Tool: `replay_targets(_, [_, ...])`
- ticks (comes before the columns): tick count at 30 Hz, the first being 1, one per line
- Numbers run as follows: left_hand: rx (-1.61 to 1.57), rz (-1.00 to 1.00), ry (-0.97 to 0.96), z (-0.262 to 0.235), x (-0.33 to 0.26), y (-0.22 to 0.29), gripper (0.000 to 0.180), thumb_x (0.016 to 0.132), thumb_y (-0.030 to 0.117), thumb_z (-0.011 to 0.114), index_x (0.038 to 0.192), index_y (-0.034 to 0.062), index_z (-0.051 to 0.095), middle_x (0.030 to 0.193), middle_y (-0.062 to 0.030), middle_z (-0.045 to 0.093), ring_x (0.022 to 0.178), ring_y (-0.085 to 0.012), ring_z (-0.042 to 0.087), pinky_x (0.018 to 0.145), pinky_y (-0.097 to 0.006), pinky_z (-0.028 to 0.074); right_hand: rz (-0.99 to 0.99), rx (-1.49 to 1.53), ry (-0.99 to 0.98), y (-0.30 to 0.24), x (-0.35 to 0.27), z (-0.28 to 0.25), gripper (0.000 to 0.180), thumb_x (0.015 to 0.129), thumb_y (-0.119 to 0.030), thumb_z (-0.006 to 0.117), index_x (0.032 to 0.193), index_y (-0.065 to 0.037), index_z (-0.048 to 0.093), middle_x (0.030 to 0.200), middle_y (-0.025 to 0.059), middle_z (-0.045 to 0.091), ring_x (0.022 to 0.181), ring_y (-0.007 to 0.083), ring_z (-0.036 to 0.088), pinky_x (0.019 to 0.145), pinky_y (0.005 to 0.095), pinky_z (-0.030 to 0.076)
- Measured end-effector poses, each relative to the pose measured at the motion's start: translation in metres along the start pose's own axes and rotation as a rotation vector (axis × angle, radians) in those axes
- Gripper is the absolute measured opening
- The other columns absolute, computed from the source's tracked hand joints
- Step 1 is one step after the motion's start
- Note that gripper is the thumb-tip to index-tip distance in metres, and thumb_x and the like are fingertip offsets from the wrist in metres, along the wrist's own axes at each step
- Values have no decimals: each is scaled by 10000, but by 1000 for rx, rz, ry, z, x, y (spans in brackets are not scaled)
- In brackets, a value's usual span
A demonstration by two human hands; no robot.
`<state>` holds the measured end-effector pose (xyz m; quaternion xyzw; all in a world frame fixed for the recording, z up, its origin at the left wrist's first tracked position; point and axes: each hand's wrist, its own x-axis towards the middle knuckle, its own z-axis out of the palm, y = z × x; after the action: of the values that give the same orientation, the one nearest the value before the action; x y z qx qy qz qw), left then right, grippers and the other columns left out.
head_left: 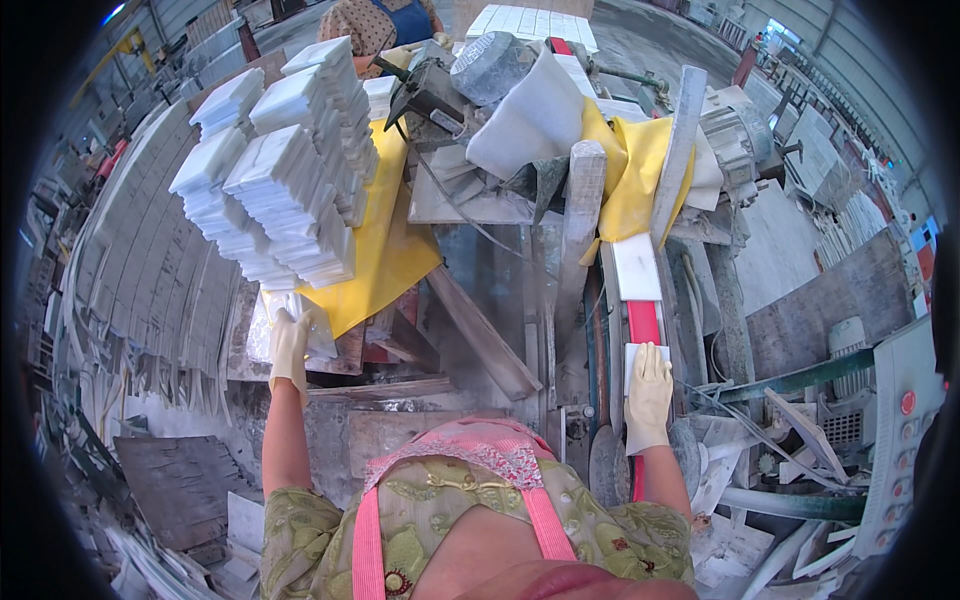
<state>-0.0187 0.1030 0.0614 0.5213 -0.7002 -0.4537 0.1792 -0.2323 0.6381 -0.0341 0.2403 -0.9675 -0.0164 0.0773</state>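
At the lower end of the tile stacks, my left hand (290,345), in a pale glove, is closed on a white tile (318,330); its fingertips are partly hidden against the pile. On the right, my gloved right hand (649,395) holds a small white tile (631,360) down on a narrow red belt (644,322), with its fingers over the top. Farther along the belt lies another white tile (635,265), close to a yellow sheet (640,170) draped over the machine.
Tall stacks of white tiles (290,170) stand at left beside a yellow sheet (385,250). A dusty motor machine (490,70) lies ahead. Wooden planks (480,335) lean between my arms. A control panel (905,430) with a red button stands right. A person (375,25) is at the far side.
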Motion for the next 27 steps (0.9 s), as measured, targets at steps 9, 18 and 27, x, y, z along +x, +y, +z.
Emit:
replay_targets(9, [179, 79, 34, 0, 26, -16, 525, 872, 357, 639, 1178, -57, 534, 1107, -298, 646, 999, -418, 647, 853, -473, 509, -66, -18, -10, 9, -3, -15, 724, 861, -134, 647, 1511, 27, 371, 1522, 234, 458, 1419, 339, 446, 1170, 483, 357])
replay_targets(18, [339, 62, 83, 2, 43, -35, 580, 843, 464, 639, 1130, -38, 592, 1067, -307, 694, 1028, -445, 671, 881, -479, 511, 337, 523, 107, -5, 45, -72, 410, 921, -245, 692, 1282, -52, 666, 1033, 234, 733, 924, 369, 724, 821, 438, 558])
replay_targets(27, [416, 170, 36, -4, 46, -43, 654, 955, 570, 537, 1148, -55, 566, 1123, -336, 649, 1080, -463, 631, 909, -502, 480, 226, 1851, -146, -271, 105, -65, 360, 969, -288, 653, 1175, 6, 680, 816, 2, 642, 632, 73, 536, 566, 269, 423])
